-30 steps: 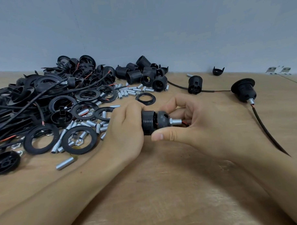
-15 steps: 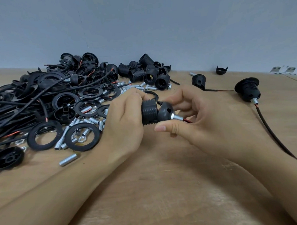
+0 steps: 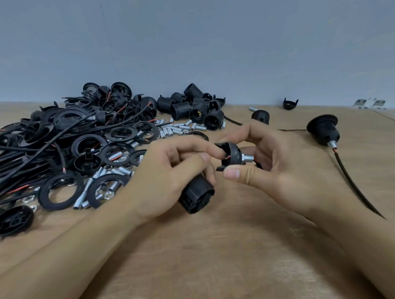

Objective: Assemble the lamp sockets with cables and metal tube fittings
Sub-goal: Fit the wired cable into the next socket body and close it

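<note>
Two hands work above the bench. Left hand grips the threaded socket body; right hand pinches the socket cap with its metal tube fitting.

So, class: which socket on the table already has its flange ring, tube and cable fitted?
The finished socket standing apart at far right; the piled sockets are bare shells.

Table: matt wood, faint grain.
Socket body: black ribbed plastic.
Socket cap: black plastic, slight sheen.
Tube fitting: shiny metal.
</note>
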Demonstrator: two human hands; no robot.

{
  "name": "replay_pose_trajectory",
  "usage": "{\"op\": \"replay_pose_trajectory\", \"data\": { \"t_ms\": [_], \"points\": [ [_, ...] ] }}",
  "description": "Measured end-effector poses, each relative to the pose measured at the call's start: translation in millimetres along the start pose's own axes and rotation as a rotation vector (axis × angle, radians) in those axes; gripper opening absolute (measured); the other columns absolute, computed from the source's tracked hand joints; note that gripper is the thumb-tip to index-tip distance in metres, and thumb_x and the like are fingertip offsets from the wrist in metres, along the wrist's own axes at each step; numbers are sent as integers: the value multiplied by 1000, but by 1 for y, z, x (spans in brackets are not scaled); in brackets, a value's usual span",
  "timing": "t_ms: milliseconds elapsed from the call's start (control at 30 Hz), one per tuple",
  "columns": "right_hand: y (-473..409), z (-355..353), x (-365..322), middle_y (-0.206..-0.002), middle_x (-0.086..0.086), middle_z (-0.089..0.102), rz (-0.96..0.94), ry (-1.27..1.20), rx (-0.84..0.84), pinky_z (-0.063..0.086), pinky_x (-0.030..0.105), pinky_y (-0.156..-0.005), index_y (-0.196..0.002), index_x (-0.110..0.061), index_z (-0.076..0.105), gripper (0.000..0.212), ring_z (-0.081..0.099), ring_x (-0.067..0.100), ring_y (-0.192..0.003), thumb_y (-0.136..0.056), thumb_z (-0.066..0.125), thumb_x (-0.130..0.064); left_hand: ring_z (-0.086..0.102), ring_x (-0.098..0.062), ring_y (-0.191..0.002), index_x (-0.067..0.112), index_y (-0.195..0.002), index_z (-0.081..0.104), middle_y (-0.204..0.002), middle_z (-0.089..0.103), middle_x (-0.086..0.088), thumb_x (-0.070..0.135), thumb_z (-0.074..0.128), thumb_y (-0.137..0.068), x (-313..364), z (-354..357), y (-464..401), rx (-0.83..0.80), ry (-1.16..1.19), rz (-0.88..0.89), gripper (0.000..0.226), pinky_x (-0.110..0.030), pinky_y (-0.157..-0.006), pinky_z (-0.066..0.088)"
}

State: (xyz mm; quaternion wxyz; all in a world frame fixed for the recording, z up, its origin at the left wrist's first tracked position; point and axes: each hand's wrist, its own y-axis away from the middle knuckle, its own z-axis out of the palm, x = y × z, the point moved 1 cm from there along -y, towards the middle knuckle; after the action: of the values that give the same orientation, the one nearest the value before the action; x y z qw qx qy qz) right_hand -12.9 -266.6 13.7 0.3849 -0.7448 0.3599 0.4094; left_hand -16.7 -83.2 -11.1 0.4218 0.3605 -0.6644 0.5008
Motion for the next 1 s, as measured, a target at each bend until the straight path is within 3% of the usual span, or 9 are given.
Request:
{"op": "replay_pose_trajectory", "data": {
  "t_ms": [67,200,333,433,533,667,767,900,1000],
  "points": [
    [-1,1,2,-109,-1,69,6,-28,-14,54,45,-87,-100,-17,58,32,69,22,-93,-74,76,-16,66,-11,-62,12,-89,74,-66,71,-3,13,62,-84,1,2,1,8,-21,24,13,-18,-60,49],
    [-3,5,6,-112,-8,65,1,-9,-23,54,51,-88,-97,-19,57,35,68,20,-97,-69,79,-18,70,-11,-71,15,-87,77,-76,75,-1,11,68,-81,1,2,2,34,-121,64,12,-22,-65,52],
    [-4,6,11,-108,-8,67,6,-23,-5,53,55,-87,-95,-23,58,30,68,20,-94,-70,74,-20,64,-5,-65,18,-83,77,-71,73,2,12,70,-82,2,1,2,62,-218,136,9,-16,-62,47],
    [-5,4,12,-94,-5,70,25,11,-8,56,43,-70,-96,-23,58,31,67,17,-79,-71,76,-27,65,-6,-64,18,-82,75,-72,73,1,13,68,-83,2,2,3,118,-271,158,9,-16,-62,49],
    [-7,-1,10,-83,-4,68,41,-15,-15,48,28,-53,-97,-12,56,37,61,16,-63,-74,81,-28,67,-4,-64,19,-83,72,-71,72,4,17,65,-83,1,1,2,198,-272,132,7,-16,-61,50],
    [-8,-8,6,-79,4,63,51,-74,-11,50,29,-51,-102,-5,54,40,61,22,-55,-71,74,-22,64,-1,-62,22,-81,70,-67,70,9,19,64,-85,4,2,2,253,-258,147,8,-9,-59,44],
    [-8,-6,5,-67,-2,62,60,-48,-117,51,32,-55,-119,-17,57,29,61,28,-57,-91,63,-11,62,-1,-60,20,-80,68,-65,68,7,16,65,-86,3,-1,1,349,-196,142,8,-11,-57,46],
    [-7,-4,13,-71,3,66,133,80,-190,48,28,-58,-102,-23,64,11,56,8,-54,-95,59,-15,61,0,-57,18,-80,68,-64,66,7,7,67,-90,0,-1,0,398,-169,112,15,-11,-55,46],
    [-9,3,14,-70,5,64,67,9,-94,40,12,-52,-95,-12,64,11,50,1,-45,-97,58,-20,62,0,-58,22,-81,71,-66,70,8,16,70,-88,-2,3,1,316,-215,77,8,-13,-56,46]
  ]
}}
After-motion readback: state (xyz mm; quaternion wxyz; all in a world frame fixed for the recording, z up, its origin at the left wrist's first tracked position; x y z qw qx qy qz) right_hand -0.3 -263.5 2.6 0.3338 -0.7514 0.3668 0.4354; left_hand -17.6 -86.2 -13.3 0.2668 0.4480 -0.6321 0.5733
